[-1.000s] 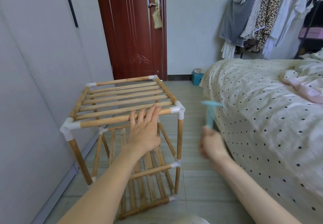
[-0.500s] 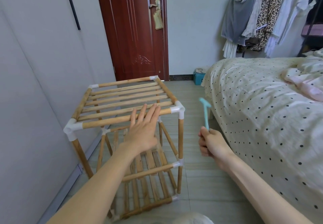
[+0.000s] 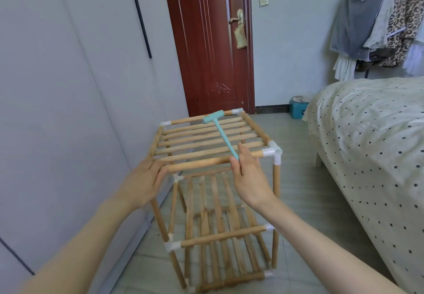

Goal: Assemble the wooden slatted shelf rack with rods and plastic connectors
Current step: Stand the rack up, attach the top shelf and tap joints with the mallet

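The wooden slatted rack (image 3: 206, 146) stands upright on the floor, with rods joined by white plastic connectors (image 3: 274, 152) at the corners. My left hand (image 3: 144, 181) grips its near left top corner, covering the connector there. My right hand (image 3: 249, 176) holds the handle of a small teal plastic hammer (image 3: 220, 130). The hammer reaches across the top slats, and its head lies near the far top rod.
A grey wall (image 3: 68, 110) runs close along the rack's left side. A bed with a dotted cover (image 3: 371, 142) is on the right. A dark red door (image 3: 211, 41) is behind, with a teal box (image 3: 298, 108) by the wall and clothes (image 3: 378, 18) hanging above.
My right hand swung the hammer from beside the bed over the rack's top. My left hand slid from the middle of the front rod to the near left corner. The camera came closer.
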### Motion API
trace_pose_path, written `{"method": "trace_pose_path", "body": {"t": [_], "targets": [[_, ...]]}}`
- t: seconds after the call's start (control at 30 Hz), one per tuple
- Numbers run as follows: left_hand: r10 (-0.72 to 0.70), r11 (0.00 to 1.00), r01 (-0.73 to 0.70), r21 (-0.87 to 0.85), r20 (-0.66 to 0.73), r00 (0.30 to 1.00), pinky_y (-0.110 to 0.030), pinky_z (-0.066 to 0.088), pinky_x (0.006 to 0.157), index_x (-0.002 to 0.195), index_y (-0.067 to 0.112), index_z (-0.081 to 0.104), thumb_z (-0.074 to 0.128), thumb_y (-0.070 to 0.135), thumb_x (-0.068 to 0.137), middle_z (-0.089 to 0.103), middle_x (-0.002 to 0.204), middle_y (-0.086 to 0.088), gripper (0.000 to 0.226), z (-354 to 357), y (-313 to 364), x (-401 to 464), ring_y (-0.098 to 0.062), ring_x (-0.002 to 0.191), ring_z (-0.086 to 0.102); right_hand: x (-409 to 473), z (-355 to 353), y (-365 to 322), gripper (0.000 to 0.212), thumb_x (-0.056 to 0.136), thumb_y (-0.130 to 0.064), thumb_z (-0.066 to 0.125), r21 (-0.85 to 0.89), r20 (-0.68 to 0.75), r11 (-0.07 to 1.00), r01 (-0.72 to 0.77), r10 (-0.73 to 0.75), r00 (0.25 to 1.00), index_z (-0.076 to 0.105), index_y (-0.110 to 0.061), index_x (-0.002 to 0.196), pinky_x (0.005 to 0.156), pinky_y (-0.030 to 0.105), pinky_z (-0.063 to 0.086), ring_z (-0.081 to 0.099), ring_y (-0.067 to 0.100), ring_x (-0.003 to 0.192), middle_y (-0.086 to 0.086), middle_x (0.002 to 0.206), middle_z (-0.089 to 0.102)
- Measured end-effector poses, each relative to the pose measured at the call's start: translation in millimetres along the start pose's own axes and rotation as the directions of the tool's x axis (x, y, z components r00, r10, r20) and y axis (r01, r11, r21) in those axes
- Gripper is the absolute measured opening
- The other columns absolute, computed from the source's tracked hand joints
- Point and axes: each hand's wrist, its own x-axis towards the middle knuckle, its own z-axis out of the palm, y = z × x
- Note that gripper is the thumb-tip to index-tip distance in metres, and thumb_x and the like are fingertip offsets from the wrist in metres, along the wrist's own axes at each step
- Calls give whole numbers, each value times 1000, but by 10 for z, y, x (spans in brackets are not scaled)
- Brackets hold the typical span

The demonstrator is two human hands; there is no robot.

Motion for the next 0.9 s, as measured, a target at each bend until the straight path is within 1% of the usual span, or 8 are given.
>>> {"method": "trace_pose_path", "body": {"t": [0.07, 0.17, 0.33, 0.43, 0.5, 0.67, 0.8, 0.9], "targets": [[2, 1000, -2, 11, -4, 1000, -25, 32, 96, 128, 11, 46, 32, 23, 101, 49, 129, -8, 33, 13, 4, -30, -22, 117, 44, 91, 88, 36, 51, 102, -29, 24, -134, 61, 991, -4, 12, 998, 20, -3, 147, 119, 36, 3, 6, 18, 145, 9, 156, 18], [6, 999, -7, 32, 15, 1000, -29, 36, 96, 133, 11, 44, 30, 23, 101, 51, 130, -9, 36, -6, 132, 7, -24, 117, 47, 226, 53, 179, 51, 103, -28, 24, -213, 52, 977, -30, 42, 998, 20, -1, 146, 118, 36, 8, 9, 22, 145, 12, 155, 19], [269, 943, -247, -221, 76, 960, -28, 37, 96, 138, 20, 43, 33, 29, 101, 53, 132, 0, 39, -22, 594, 34, -17, 122, 48, 568, -372, 332, 43, 102, -21, 25, -205, 8, 929, -308, 317, 949, 36, 3, 136, 110, 45, 27, 30, 32, 135, 20, 149, 27], [361, 917, -315, -245, 173, 916, -34, 21, 114, 142, 28, 36, 31, 50, 96, 38, 145, 10, 51, 20, 716, 77, -6, 137, 26, 570, -458, 325, 42, 103, -25, 26, -80, -40, 925, -370, 368, 929, 41, 3, 128, 77, 35, 40, 56, 32, 100, 18, 110, 58], [366, 926, -341, -162, 165, 916, -38, 17, 116, 141, 29, 35, 32, 54, 93, 38, 143, 11, 54, 50, 634, 113, -5, 136, 26, 433, -482, 282, 37, 102, -29, 27, -5, -15, 945, -326, 326, 945, 49, -2, 116, 65, 32, 38, 53, 22, 78, 3, 82, 54], [260, 961, -270, -63, -132, 957, -29, 35, 100, 129, 30, 53, 41, 42, 95, 55, 130, 12, 38, 209, 571, 158, -11, 122, 46, 156, -609, 280, 24, 100, -26, 36, 117, -8, 974, -196, 198, 980, 55, -13, 96, 69, 31, 54, 61, 16, 81, 6, 92, 63], [159, 987, -153, 44, -223, 962, -29, 40, 88, 126, 32, 56, 38, 52, 93, 62, 122, 10, 43, 320, 1060, 305, -15, 111, 54, 48, -802, 326, 18, 98, -19, 42, -60, -190, 987, -149, 135, 972, 57, -11, 92, 50, 26, 40, 49, 16, 53, -2, 64, 55], [122, 986, -93, 136, -226, 966, -32, 30, 101, 143, 24, 33, 25, 50, 98, 49, 138, 4, 53, 494, 1503, 378, -19, 122, 46, -70, -953, 404, 26, 98, -23, 44, -190, -204, 960, -206, 167, 965, 61, -3, 95, 47, 26, 30, 41, 13, 51, -2, 59, 47]]}}
